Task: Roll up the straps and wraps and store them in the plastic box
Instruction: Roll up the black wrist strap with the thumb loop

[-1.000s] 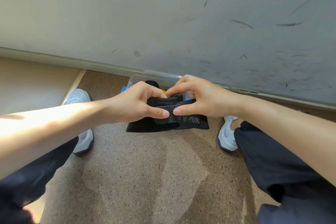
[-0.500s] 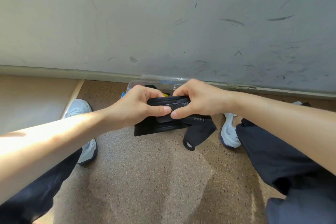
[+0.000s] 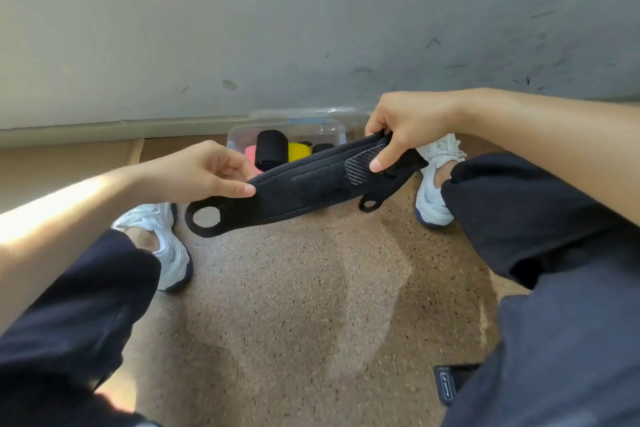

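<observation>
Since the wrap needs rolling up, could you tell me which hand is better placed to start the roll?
Probably the left hand: it pinches the black wrap beside its loop end, while the right hand holds the patterned tab end taut.

No text can be read here; a black tag [image 3: 445, 385] well below the right hand [image 3: 405, 128] bears a small white mark, too blurred to make out; faint marks on the black wrap [image 3: 311, 187], between that hand and the left hand [image 3: 204, 173], stay illegible.
</observation>
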Tool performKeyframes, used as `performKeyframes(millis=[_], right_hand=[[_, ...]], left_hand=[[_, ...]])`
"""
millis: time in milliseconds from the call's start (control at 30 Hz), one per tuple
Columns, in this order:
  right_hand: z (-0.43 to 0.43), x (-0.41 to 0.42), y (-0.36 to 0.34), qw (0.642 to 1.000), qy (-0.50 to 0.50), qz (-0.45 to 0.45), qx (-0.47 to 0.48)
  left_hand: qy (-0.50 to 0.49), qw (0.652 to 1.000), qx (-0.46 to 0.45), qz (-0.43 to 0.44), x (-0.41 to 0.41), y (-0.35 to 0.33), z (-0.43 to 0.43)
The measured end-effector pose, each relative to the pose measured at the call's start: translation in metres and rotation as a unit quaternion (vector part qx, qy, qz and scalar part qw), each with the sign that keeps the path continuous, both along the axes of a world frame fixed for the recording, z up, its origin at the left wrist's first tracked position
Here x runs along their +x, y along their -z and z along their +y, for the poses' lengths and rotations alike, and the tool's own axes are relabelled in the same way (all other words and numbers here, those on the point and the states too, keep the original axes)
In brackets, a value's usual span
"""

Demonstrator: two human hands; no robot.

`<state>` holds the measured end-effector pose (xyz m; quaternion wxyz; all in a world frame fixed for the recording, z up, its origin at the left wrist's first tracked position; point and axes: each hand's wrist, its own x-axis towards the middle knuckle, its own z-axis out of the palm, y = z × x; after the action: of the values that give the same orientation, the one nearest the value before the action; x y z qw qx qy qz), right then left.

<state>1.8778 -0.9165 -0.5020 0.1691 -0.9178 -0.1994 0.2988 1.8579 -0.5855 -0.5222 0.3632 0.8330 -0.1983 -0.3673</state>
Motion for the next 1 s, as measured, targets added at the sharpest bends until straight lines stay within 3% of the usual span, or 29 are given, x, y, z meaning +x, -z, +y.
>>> performKeyframes(millis=[133, 200, 367, 467, 600, 733, 833, 933, 1000], right_hand=[[0.003, -0.002, 0.014, 0.997, -0.033, -0.019, -0.066], [0.007, -0.005, 0.020, 0.998, -0.034, -0.007, -0.051], [0.035, -0.024, 0.016, 0.994, 0.036, 0.022, 0.100], [0.057, -0.042, 0.017, 0.959, 0.155, 0.073, 0.224], [0.069, -0.050, 0.020, 0.928, 0.234, 0.059, 0.284], [0.060, -0.041, 0.011, 0.895, 0.263, 0.089, 0.349], [0.051, -0.034, 0.003, 0.879, 0.271, 0.091, 0.381], [0.039, -0.025, -0.003, 0.875, 0.269, 0.095, 0.392], [0.032, -0.020, -0.008, 0.886, 0.256, 0.090, 0.377]], left_hand=[[-0.026, 0.999, -0.018, 0.010, -0.005, 0.005, -0.002], [-0.062, 0.997, -0.047, 0.007, -0.007, 0.009, -0.007], [-0.131, 0.976, -0.165, 0.061, -0.015, 0.010, -0.033], [-0.170, 0.965, -0.198, 0.029, -0.021, 0.004, -0.051], [-0.231, 0.947, -0.225, -0.001, -0.028, -0.003, -0.063], [-0.270, 0.934, -0.235, -0.004, -0.027, -0.014, -0.067], [-0.236, 0.952, -0.194, -0.008, -0.020, -0.028, -0.064], [-0.177, 0.975, -0.121, -0.048, -0.016, -0.038, -0.062], [-0.184, 0.973, -0.126, -0.053, -0.012, -0.044, -0.065]])
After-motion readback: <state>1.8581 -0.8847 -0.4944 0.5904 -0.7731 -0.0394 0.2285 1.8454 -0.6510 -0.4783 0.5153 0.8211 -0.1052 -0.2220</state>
